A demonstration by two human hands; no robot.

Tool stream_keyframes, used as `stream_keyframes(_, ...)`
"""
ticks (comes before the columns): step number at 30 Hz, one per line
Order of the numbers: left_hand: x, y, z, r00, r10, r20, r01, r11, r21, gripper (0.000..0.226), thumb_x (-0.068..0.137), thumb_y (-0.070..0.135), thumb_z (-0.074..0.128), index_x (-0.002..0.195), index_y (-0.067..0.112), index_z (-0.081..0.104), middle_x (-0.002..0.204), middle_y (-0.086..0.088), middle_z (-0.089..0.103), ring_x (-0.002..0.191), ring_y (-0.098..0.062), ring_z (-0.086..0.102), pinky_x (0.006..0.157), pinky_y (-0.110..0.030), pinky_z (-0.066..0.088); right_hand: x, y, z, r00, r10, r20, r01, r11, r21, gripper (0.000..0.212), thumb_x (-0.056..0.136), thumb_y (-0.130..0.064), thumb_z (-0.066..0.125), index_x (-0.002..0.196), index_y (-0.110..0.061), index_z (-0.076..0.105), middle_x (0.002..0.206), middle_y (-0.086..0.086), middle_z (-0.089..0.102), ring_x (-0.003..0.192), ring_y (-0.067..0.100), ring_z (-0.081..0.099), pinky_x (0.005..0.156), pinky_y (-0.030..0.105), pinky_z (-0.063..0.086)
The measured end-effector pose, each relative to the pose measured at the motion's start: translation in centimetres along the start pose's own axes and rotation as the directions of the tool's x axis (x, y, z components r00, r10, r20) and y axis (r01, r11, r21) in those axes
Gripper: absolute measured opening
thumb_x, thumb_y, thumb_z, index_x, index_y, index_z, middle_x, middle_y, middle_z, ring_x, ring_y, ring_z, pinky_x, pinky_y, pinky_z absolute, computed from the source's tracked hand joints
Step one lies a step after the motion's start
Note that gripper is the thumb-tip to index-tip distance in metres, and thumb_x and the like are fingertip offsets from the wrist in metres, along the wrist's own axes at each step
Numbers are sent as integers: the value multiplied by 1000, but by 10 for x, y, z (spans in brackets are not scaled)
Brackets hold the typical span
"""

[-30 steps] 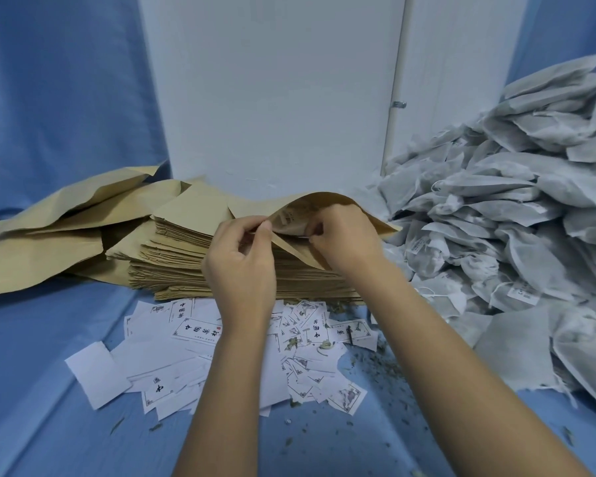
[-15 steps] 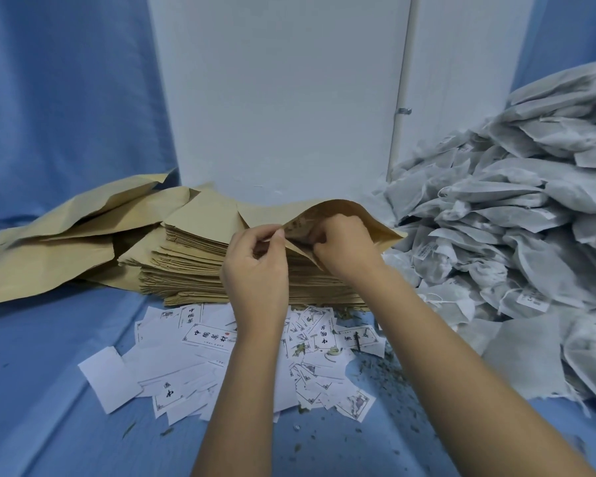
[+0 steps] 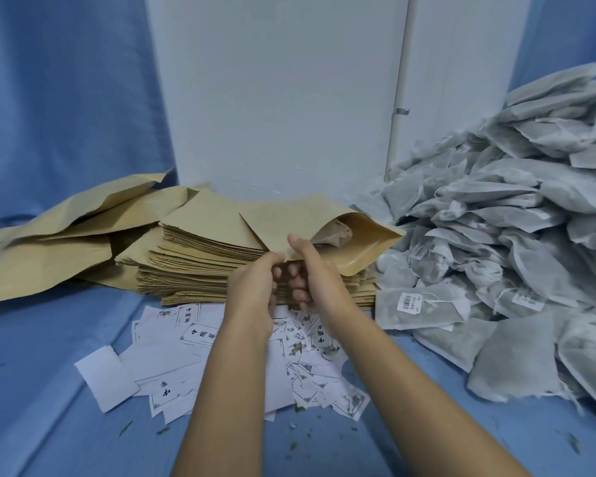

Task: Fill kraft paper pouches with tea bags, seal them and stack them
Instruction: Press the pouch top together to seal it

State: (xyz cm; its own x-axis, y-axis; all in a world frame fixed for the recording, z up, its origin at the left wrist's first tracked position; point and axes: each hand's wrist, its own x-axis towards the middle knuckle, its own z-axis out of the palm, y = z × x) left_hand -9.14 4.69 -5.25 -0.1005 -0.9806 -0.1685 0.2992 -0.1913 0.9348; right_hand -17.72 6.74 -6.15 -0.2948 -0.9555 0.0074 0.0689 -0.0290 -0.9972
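Since the earlier frame your two hands have closed in on each other along the near edge of the kraft pouch [image 3: 300,218]. Its mouth, on the side of the stack of flat pouches [image 3: 200,259] that faces the heap of tea bags [image 3: 496,215], now gapes wider. Position: the pouch is held just above the stack's top, its far panel arching over it, and a tea bag [image 3: 336,234] shows inside the mouth. Grip: your right hand [image 3: 315,280] clamps the near edge, thumb on the upper face and fingers curled underneath. Your left hand [image 3: 255,287], right beside it, has its fingers curled onto the same edge, though the exact contact is hidden behind the knuckles. Handling assessment: the pouch appears light and thin, stiff enough to hold a curve yet liable to crease if squeezed mid-panel. Its surface looks matt, so slipping seems unlikely. The contents look soft and should add little weight. Recommended hold: both lips at the mouth, close to the corners, so the seal strip can be pressed flat without trapping the bag or its string.
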Motion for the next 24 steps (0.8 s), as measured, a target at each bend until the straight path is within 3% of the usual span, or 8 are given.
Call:
stream_keyframes(2, 0, -1, 1, 983, -82, 162, 81, 997, 14, 43, 87, 14, 55, 44, 15, 49, 38, 6, 43, 30, -6, 33, 31, -15, 22, 0, 3, 11, 994, 52, -94, -27, 968, 250, 34, 88, -32, 57, 61, -14, 47, 43, -2, 47, 31, 8, 36, 35, 15, 27)
stream_keyframes(5, 0, 0, 4, 979, -55, 195, 38, 996, 86, 38, 84, 12, 50, 48, 15, 40, 35, 7, 36, 29, -7, 30, 30, -14, 22, 1, 3, 20, 986, 125, -112, -67, 905, 420, 22, 87, -20, 48, 68, -11, 47, 41, 2, 46, 27, 9, 32, 31, 14, 23)
stream_keyframes(8, 1, 1, 2, 981, -30, 193, 11, 995, 97, 28, 81, 13, 49, 55, 16, 40, 37, 8, 31, 36, -9, 25, 34, -17, 19, 1, 1, 19, 987, 79, -141, -18, 922, 386, 17, 87, -13, 45, 71, -7, 47, 43, 6, 47, 27, 9, 31, 31, 15, 23)
stream_keyframes(11, -2, 0, 4, 986, 12, 166, -21, 998, 56, 29, 86, 15, 50, 57, 14, 45, 34, 9, 34, 30, -7, 28, 33, -13, 20, -1, -1, 18, 993, 57, -105, -11, 920, 392, 21, 87, -7, 43, 67, -6, 46, 36, 1, 43, 23, 6, 29, 29, 14, 21)
stream_keyframes(15, -3, 1, 5, 984, 136, 118, -142, 989, 44, 32, 87, 6, 51, 56, 12, 44, 35, 6, 38, 28, -7, 32, 33, -10, 24, -1, -3, 14, 994, 98, -39, -73, 905, 418, 28, 89, -14, 43, 61, -11, 39, 34, -5, 36, 26, 6, 21, 30, 15, 14)
stream_keyframes(19, -1, 0, 8, 982, 162, 101, -164, 986, 14, 33, 87, 5, 50, 57, 14, 39, 41, 5, 33, 34, -8, 26, 36, -13, 22, 1, -3, 13, 986, 129, -102, -55, 844, 533, 30, 89, -13, 41, 60, -15, 32, 34, -6, 27, 26, 7, 18, 30, 16, 13)
stream_keyframes(24, -5, -3, 11, 984, 138, 116, -145, 988, 54, 36, 86, 10, 53, 52, 14, 42, 36, 6, 36, 30, -8, 29, 34, -12, 25, 1, -4, 12, 985, 127, -120, -60, 892, 447, 34, 88, -16, 43, 56, -16, 31, 34, -6, 26, 26, 8, 19, 30, 14, 16)
